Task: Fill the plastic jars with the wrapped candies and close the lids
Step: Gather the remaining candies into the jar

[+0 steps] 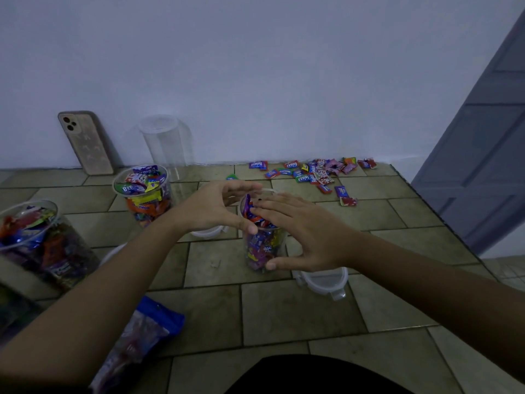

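The middle jar (264, 245) stands upright on the tiled counter (284, 314), packed with wrapped candies up to its mouth. The left hand (216, 207) grips it at the rim, thumb on the near side and fingers curled round the far side. The right hand (301, 231) lies with its fingers straight and flat across the mouth, seemingly pressing the candies down, while its thumb touches the jar's wall low down.

The main risk, as I judge it, is overfilling. If candies sit above the rim, the lid (324, 280) lying just to the right of the middle jar will not seat and its clips will not catch. Pressing harder could tip the tall, narrow jar or squeeze wrappers over the edge. Letting go with the left hand while the right pushes makes tipping more likely.

A second lid (208, 231) lies just left of the middle jar, half hidden under the left wrist, where it could be knocked. Further left, two full jars (145, 194) also stand unlidded. Behind and to the right of the middle jar, loose candies (318, 173) lie scattered near the counter's edge, where a sweeping reach could push some off. An empty jar (167, 143) waits behind and to the left.
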